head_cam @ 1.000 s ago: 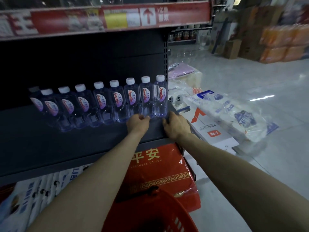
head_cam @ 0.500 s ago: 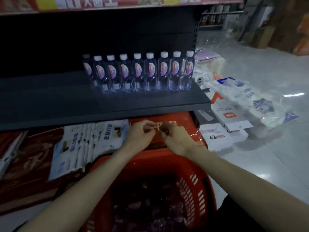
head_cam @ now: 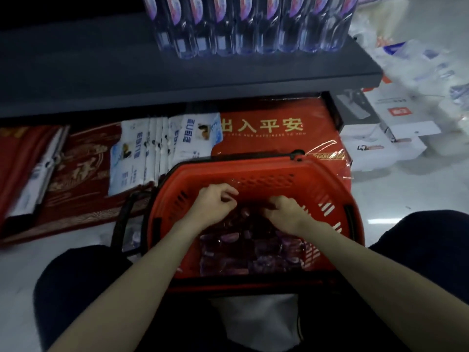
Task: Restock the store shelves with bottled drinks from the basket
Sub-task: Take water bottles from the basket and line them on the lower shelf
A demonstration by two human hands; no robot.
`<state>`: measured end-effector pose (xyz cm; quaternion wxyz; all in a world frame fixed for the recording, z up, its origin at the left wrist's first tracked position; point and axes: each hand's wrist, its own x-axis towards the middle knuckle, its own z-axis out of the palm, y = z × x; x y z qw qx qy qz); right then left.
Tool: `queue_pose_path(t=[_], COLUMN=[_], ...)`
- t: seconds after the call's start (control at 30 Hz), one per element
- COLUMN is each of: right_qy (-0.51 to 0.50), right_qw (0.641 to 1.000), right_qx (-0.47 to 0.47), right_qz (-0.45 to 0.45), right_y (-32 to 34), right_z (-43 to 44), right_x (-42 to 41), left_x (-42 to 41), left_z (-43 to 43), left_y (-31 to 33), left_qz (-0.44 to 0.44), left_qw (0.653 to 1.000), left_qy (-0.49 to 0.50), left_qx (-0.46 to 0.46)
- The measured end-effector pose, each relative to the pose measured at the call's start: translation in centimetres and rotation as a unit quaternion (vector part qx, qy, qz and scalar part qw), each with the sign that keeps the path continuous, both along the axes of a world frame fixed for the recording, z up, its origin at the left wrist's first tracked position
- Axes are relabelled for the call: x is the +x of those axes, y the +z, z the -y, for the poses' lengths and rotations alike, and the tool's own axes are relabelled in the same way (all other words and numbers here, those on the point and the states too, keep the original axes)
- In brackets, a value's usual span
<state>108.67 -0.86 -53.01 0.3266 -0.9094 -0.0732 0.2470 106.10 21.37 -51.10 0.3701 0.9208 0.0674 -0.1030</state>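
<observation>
A red plastic basket [head_cam: 327,174] stands on the floor between my knees. Several clear bottles with purple labels [head_cam: 253,250] lie in it, dim and hard to tell apart. My left hand [head_cam: 214,203] hovers over the far end of the bottles with curled fingers, and nothing shows inside them. My right hand [head_cam: 285,212] is beside it, fingertips dipping down among the bottles; its grip is hidden. A row of the same bottles [head_cam: 248,34] stands upright on the dark shelf [head_cam: 101,72] above, at its right end.
Under the shelf lie red mats [head_cam: 266,130] and white packets [head_cam: 162,148]. White boxes [head_cam: 380,141] and wrapped tissue packs [head_cam: 418,64] sit on the floor to the right. The shelf's left part holds nothing. The basket's black handle [head_cam: 124,219] hangs at its left.
Both hands came down from the shelf's front edge into the basket. My view tilted down, so the shelf bottles now sit at the top edge.
</observation>
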Motion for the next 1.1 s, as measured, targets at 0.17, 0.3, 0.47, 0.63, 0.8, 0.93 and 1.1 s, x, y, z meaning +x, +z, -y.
queue_pose_path(t=[0.17, 0.3, 0.47, 0.63, 0.8, 0.93, 1.1], right_qy=[0.058, 0.154, 0.190, 0.016, -0.109, -0.130, -0.150], right_qw=[0.992, 0.959, 0.929, 0.942, 0.905, 0.904, 0.910], right_qx=[-0.108, -0.194, -0.262, -0.163, -0.125, -0.077, -0.068], right_qz=[-0.042, -0.133, -0.179, -0.292, -0.391, -0.400, -0.381], right_y=[-3.4, -3.9, -6.3, -5.8, -7.7, -7.5, -10.7], right_z=[1.3, 1.6, 1.9, 2.6, 1.8, 0.4, -0.8], right_x=[-0.2, -1.3, 0.2, -0.5, -1.2, -0.6, -0.3], left_x=[-0.4, -0.5, -0.2, 0.2, -0.4, -0.2, -0.7], left_z=[-0.3, 0.6, 1.3, 0.6, 0.8, 0.4, 1.0], left_y=[-2.7, -5.6, -7.9, -10.4, -13.2, -15.0, -16.7], left_qz=[-0.110, -0.270, -0.346, -0.348, -0.397, -0.435, -0.416], left_qw=[0.984, 0.920, 0.871, 0.867, 0.852, 0.849, 0.847], left_qy=[-0.102, -0.218, -0.273, -0.278, -0.285, -0.266, -0.294], left_qx=[0.098, 0.184, 0.217, 0.221, 0.187, 0.141, 0.150])
